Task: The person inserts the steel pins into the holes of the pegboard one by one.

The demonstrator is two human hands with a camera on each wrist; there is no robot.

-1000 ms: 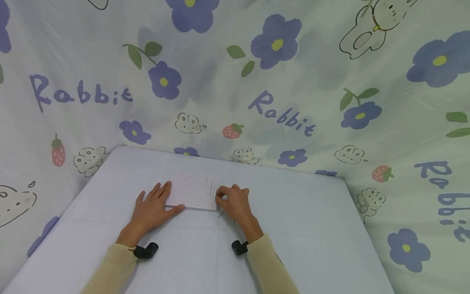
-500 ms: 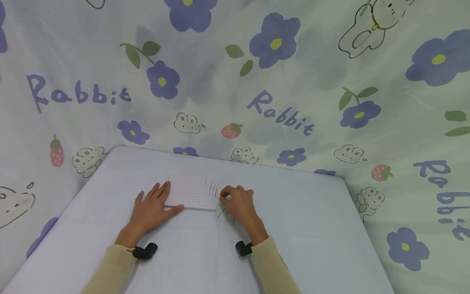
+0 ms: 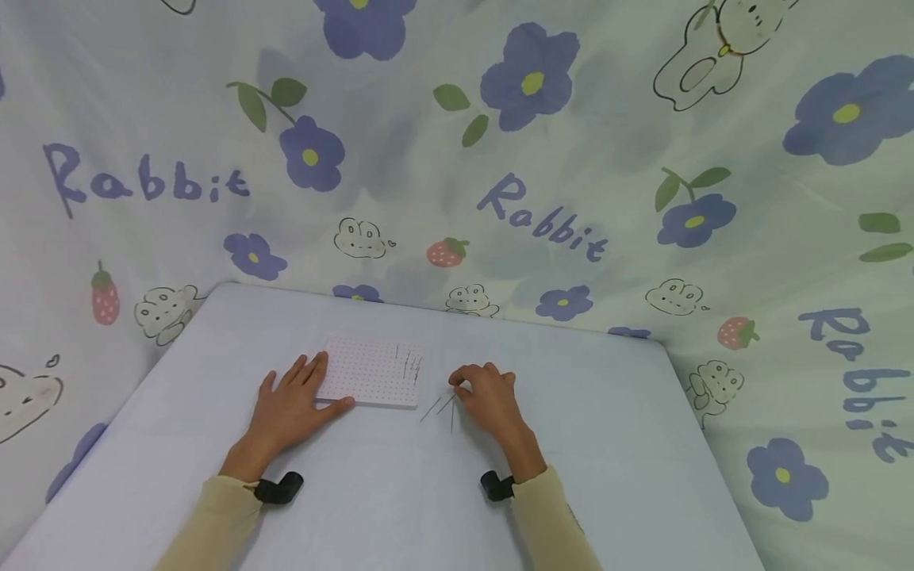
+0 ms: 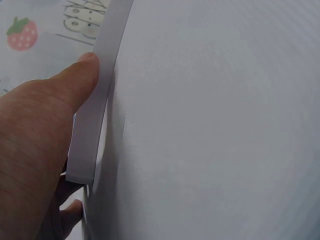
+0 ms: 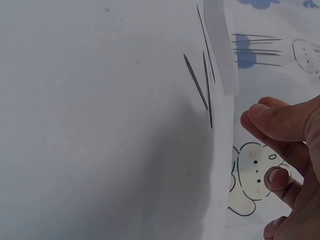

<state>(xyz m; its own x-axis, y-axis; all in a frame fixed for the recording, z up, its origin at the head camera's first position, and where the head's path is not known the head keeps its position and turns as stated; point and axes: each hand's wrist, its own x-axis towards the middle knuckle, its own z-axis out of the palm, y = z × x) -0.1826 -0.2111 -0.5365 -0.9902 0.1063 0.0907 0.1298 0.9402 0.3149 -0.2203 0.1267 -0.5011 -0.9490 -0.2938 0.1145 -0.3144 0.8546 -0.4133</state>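
Note:
A white board dotted with small holes lies on the table. My left hand rests at its left end, fingers spread along the left side and thumb on the front edge. Several thin needles stand upright near the board's right side. Three loose needles lie on the table just right of the board's front corner. My right hand hovers beside their far ends, thumb and index finger bent toward each other. Nothing shows between these fingertips in the right wrist view.
The white table extends to both sides and in front. A patterned cloth with flowers and rabbits hangs behind its far edge. Black wrist cameras sit at both sleeve cuffs.
My right hand has moved right, away from the standing needles and the board's edge, uncovering the loose needles. My left hand stays on the board.

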